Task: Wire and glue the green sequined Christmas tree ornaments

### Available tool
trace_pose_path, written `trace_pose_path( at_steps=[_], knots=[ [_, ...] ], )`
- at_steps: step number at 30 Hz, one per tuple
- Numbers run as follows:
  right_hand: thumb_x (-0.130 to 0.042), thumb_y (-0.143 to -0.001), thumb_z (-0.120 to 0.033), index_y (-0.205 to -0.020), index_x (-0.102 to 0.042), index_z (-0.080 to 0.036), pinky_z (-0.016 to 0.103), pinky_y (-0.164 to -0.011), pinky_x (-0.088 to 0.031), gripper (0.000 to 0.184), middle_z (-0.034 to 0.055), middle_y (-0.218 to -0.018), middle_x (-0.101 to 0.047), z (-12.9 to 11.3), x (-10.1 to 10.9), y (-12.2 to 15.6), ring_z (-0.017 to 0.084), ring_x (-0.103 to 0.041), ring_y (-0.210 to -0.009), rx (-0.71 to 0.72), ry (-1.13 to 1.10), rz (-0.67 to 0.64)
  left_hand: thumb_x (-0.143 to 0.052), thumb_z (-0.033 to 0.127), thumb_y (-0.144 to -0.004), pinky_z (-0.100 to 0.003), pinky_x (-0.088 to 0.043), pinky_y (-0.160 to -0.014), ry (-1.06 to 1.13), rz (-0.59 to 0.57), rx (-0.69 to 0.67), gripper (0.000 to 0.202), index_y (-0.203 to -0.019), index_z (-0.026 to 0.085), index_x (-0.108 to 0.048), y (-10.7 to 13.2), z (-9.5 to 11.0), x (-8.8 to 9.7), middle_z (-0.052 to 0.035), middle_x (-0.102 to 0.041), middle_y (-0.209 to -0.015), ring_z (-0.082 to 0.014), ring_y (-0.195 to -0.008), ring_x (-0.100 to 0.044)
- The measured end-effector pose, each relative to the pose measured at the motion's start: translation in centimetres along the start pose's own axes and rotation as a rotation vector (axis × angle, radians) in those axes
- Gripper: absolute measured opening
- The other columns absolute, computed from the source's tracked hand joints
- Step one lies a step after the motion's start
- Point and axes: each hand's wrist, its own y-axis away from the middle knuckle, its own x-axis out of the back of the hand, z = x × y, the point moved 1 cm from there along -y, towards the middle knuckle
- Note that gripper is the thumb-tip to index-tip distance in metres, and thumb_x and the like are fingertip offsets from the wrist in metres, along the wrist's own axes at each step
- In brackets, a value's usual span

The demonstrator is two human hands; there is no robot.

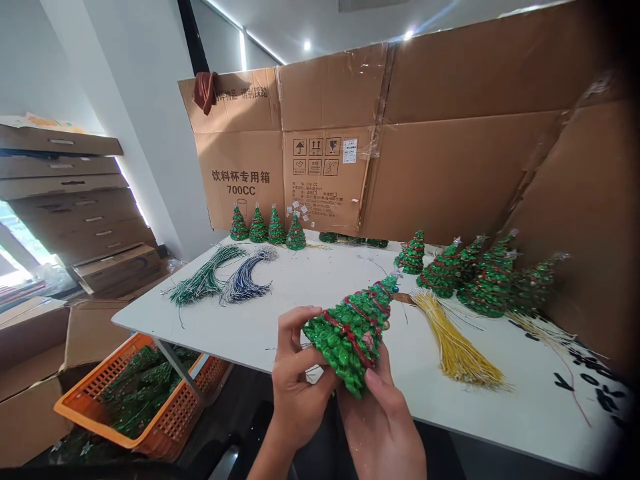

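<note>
A small green tinsel Christmas tree with a red garland lies tilted between my hands, its tip pointing up and to the right over the white table. My left hand pinches the tree's base rim with fingers closed. My right hand cups the tree from below, thumb pressed on its lower branches. Both hands hover at the table's near edge.
Finished trees stand at the back left and right. Bundles of green wires, blue wires and yellow wires lie on the table. Cardboard walls enclose the far and right sides. An orange crate sits on the floor at left.
</note>
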Motion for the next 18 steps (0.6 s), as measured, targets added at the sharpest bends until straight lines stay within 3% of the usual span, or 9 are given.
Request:
trace_pose_path(
  at_steps=[7, 18],
  knots=[
    [-0.08, -0.089, -0.041, -0.143, -0.066, -0.044, 0.055, -0.118, -0.051, 0.056, 0.0014, -0.137, -0.079, 0.16, 0.15, -0.07, 0.032, -0.07, -0.133, -0.023, 0.02, -0.02, -0.069, 0.009, -0.098, -0.048, -0.05, -0.109, -0.095, -0.046, -0.02, 0.021, -0.092, 0.027, -0.079, 0.33, 0.29, 0.25, -0.0065, -0.054, -0.148, -0.0305, -0.13, -0.051],
    [-0.081, -0.087, -0.042, -0.148, -0.062, -0.047, 0.059, -0.122, -0.047, 0.064, -0.0001, -0.142, -0.077, 0.04, 0.11, 0.15, 0.034, -0.065, -0.14, -0.053, 0.0, -0.031, -0.063, 0.019, -0.105, -0.049, -0.044, -0.118, -0.058, -0.101, 0.038, 0.018, -0.104, 0.029, -0.078, 0.61, 0.49, 0.55, -0.0074, -0.05, -0.152, -0.0314, -0.137, -0.045]
  ],
)
